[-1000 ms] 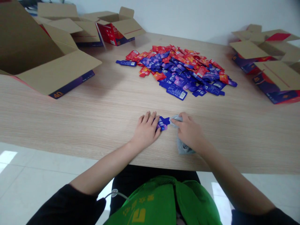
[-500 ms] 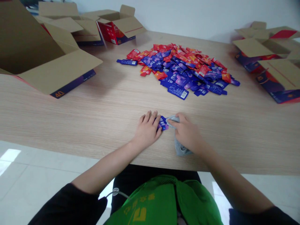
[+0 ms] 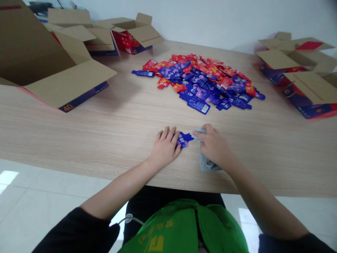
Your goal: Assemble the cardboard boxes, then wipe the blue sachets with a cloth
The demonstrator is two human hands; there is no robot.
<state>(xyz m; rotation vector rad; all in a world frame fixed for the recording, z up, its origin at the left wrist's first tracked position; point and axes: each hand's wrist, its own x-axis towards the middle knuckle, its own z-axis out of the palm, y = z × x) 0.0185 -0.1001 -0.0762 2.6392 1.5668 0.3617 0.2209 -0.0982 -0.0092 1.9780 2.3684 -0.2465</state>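
Note:
A blue-purple sachet (image 3: 183,139) with white lettering lies flat on the table near its front edge. My left hand (image 3: 165,144) rests on the sachet's left part with its fingers stretched out, covering that end. In my right hand (image 3: 214,146) is a grey cloth (image 3: 207,163), pinched between thumb and fingers. The cloth's tip is at the narrow right end of the sachet, and the rest hangs bunched under the palm. Beyond the hands lies a heap of red sachets (image 3: 210,66) and blue sachets (image 3: 196,93).
Open cardboard boxes stand around the heap: a large box (image 3: 86,75) at the left, a red-sided box (image 3: 131,38) at the back, and boxes (image 3: 310,88) at the right. One blue sachet (image 3: 143,73) lies at the heap's left edge. A wall (image 3: 210,24) rises behind the table.
My right hand with the cloth has slid a little to the right, uncovering more of the sachet's narrow end. My left hand stays on the sachet. The view has tilted slightly.

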